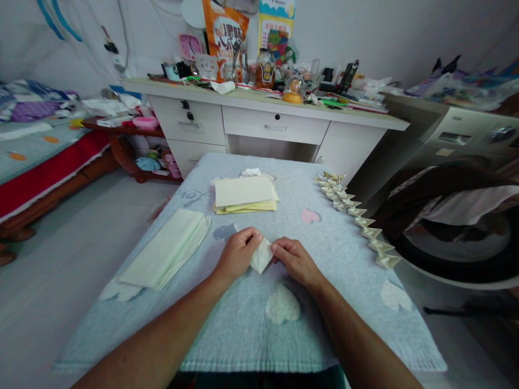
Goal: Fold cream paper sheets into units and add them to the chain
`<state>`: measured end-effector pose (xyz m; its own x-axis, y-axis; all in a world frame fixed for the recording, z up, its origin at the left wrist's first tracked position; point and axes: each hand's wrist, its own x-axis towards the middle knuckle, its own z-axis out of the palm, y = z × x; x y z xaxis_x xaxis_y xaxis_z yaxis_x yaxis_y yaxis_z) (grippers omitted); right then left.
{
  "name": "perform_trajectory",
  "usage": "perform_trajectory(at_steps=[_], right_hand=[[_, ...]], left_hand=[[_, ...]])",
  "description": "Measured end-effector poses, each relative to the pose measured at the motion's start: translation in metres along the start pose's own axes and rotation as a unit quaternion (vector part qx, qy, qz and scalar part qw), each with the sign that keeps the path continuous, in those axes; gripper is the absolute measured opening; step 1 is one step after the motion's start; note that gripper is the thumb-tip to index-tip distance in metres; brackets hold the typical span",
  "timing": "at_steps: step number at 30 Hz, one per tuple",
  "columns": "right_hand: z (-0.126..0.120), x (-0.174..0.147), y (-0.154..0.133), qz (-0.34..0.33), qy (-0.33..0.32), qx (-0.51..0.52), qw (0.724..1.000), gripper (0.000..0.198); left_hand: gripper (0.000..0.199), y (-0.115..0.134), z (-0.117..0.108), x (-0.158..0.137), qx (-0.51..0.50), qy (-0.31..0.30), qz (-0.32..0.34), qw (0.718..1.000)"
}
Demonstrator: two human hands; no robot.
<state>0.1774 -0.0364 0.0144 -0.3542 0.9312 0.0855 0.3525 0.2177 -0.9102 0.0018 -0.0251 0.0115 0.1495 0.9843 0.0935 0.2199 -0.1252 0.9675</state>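
A small folded piece of pale paper [261,257] is pinched between my two hands above the middle of the cloth-covered table. My left hand [240,249] grips its left edge, thumb on top. On the opposite edge, the thumb and fingers of my right hand [295,259] are closed. Beyond my hands lies a stack of cream and yellow paper sheets [245,193]. To the left rests a pile of pale green-white sheets [168,248]. Along the table's right side runs a row of several folded paper pieces [364,222] with pointed ends.
A light blue cloth [227,329] with heart shapes covers the table. Behind it stands a white desk [275,127] crowded with jars, bags and small items. A front-loading washing machine [466,135] is on the right, a bed [52,156] on the left.
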Motion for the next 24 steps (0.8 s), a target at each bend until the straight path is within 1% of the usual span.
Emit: perform_trajectory(at_steps=[2,4,7,10,12,14,15,17,18,20,21,24], right_hand=[[-0.002,-0.001,0.0,-0.018,0.017,-0.096,0.995,0.033],[-0.004,-0.001,-0.001,-0.023,0.038,-0.194,0.98,0.025],[-0.003,-0.002,0.0,-0.006,0.06,-0.28,0.958,0.018],[0.002,-0.002,0.003,0.022,0.07,-0.325,0.943,0.014],[0.005,-0.001,0.005,0.038,0.082,-0.342,0.935,0.009],[0.006,-0.001,0.006,0.039,0.092,-0.346,0.933,0.013],[0.006,-0.001,0.006,0.035,0.09,-0.345,0.934,0.014],[0.006,-0.001,0.004,0.025,0.074,-0.34,0.937,0.011],[0.005,-0.001,0.003,0.023,0.064,-0.34,0.938,0.008],[0.004,-0.001,0.0,0.02,0.043,-0.34,0.939,0.006],[0.004,-0.001,-0.001,0.02,0.036,-0.34,0.94,0.007],[0.003,-0.002,-0.004,0.018,0.03,-0.34,0.94,0.011]], left_hand=[[0.022,-0.001,0.002,0.001,0.042,-0.007,0.023,0.999],[0.019,-0.001,0.004,0.001,0.101,-0.011,0.05,0.994],[0.016,0.0,0.006,0.004,0.198,-0.016,0.101,0.975],[0.014,-0.003,0.008,0.007,0.285,-0.014,0.136,0.949],[0.011,-0.006,0.009,0.009,0.329,-0.015,0.138,0.934],[0.006,-0.008,0.009,0.01,0.352,0.0,0.137,0.926],[0.012,-0.009,0.01,0.01,0.356,0.014,0.138,0.924],[0.022,-0.01,0.009,0.009,0.353,0.033,0.147,0.924],[0.021,-0.009,0.009,0.009,0.349,0.024,0.153,0.924],[0.01,-0.008,0.007,0.009,0.34,-0.031,0.166,0.925],[0.011,-0.008,0.006,0.008,0.336,-0.062,0.172,0.924],[0.02,-0.006,0.001,0.006,0.329,-0.113,0.184,0.919]])
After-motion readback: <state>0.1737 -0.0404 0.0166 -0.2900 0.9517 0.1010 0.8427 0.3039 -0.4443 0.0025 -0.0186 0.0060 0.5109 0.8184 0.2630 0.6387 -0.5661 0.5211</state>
